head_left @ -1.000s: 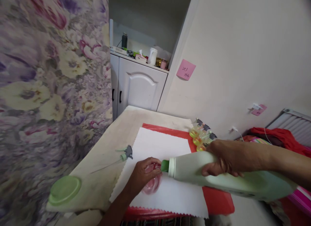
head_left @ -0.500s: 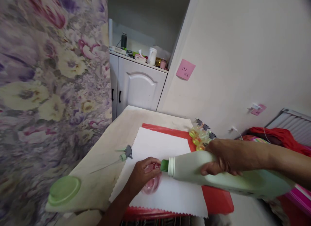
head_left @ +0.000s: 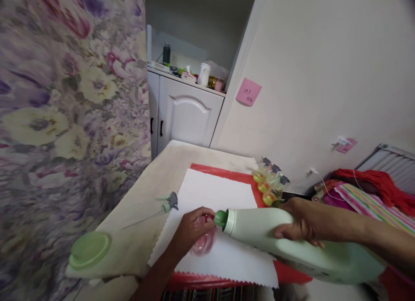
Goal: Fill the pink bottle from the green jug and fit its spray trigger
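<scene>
My left hand (head_left: 191,229) is closed around the neck of a clear pink spray bottle (head_left: 203,244), which has no spray head on it. My right hand (head_left: 300,227) grips a large pale green detergent bottle (head_left: 256,223) that lies tipped on its side in the air. Its darker green spout (head_left: 221,218) meets the pink bottle's mouth beside my left fingers; whether liquid flows cannot be made out. Under both bottles is a white sheet (head_left: 223,186) with zigzag edges. A grey and green spray head (head_left: 170,202) with a long thin tube rests on the table to the left.
A round green lid (head_left: 90,250) sits at the table's (head_left: 139,206) near left corner. Red sheeting (head_left: 214,168) shows under the white sheet. Several spray bottles with yellow liquid (head_left: 267,186) stand at the far right. A floral curtain (head_left: 74,119) hangs on the left, with a white wall behind.
The detergent bottle's rear end has dropped, so it slopes up more toward its spout. My left hand stays around the pink bottle. The view has shifted slightly.
</scene>
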A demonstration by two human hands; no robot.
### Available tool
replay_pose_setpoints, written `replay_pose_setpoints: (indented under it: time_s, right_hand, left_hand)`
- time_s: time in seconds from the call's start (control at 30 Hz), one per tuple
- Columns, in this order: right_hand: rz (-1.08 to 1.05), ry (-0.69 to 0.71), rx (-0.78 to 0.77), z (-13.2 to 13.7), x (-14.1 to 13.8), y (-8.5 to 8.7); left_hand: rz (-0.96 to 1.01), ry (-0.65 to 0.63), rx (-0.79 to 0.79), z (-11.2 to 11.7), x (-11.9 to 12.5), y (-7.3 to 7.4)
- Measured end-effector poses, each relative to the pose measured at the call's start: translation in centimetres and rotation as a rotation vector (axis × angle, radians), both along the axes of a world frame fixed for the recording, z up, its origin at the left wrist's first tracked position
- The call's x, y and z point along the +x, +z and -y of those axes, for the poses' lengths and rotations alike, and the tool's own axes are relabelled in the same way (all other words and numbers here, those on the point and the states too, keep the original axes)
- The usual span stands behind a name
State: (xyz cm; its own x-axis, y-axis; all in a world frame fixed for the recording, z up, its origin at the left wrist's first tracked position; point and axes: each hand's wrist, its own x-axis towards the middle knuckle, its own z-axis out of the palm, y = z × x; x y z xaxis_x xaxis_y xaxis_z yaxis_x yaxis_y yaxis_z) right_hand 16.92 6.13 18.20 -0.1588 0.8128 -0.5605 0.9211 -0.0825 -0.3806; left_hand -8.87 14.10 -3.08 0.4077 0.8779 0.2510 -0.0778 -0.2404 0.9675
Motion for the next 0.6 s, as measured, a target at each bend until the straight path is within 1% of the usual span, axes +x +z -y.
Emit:
replay_pose_setpoints:
  time_s: [0.2,0.3,0.37,0.47,0.53,0.6]
  right_hand:
    - [-0.134,-0.111,0.033,1.2,1.7,-4.2]
    - [-0.233,-0.165,0.037,1.8,2.5,-5.8]
    - [-0.300,-0.203,0.072,1.9,3.1,-6.3]
    - [-0.395,-0.261,0.171,1.7,3.9,-6.4]
    - [-0.463,-0.299,0.276,1.1,3.9,-6.5]
    - [-0.528,-0.342,0.405,0.2,3.3,-6.9]
  left_hand:
    - [0.038,-0.026,-0.048,-0.2,0.0,-0.3]
    - [0.070,-0.036,-0.080,-0.1,-0.2,-0.5]
    - [0.108,-0.032,-0.115,-0.1,-0.3,-0.7]
    - [0.143,-0.012,-0.163,0.0,-0.5,-0.9]
    - [0.154,-0.003,-0.163,0.0,-0.6,-0.9]
    - [0.161,-0.004,-0.148,-0.1,-0.6,-0.9]
